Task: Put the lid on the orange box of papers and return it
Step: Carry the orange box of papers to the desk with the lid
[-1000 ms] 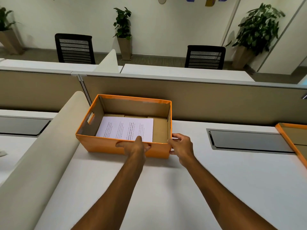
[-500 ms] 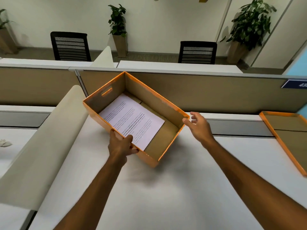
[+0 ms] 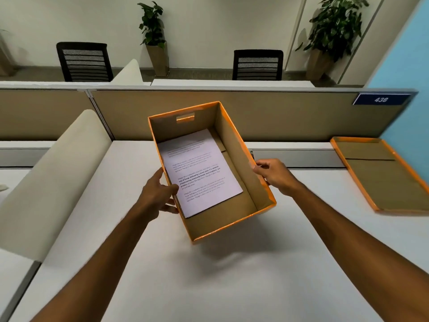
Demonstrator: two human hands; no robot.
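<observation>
The orange box (image 3: 241,156) is lifted above the white desk, open, its long axis pointing away from me. A printed sheet of paper (image 3: 199,170) lies on its brown floor. My left hand (image 3: 157,194) grips the box's left wall, thumb over the rim. My right hand (image 3: 275,174) grips the right wall. The orange lid (image 3: 380,175) lies upside down on the desk at the far right, apart from the box.
A tan partition (image 3: 278,112) with a blue "438" plate (image 3: 381,99) runs behind the desk (image 3: 232,275). A cream curved divider (image 3: 53,175) bounds the desk on the left. A grey cable flap (image 3: 299,159) sits behind my right hand. Chairs and potted plants stand beyond.
The box was lifted off the desk and turned about a quarter turn, its short end toward me. My right hand let go, then took hold of the right wall.
</observation>
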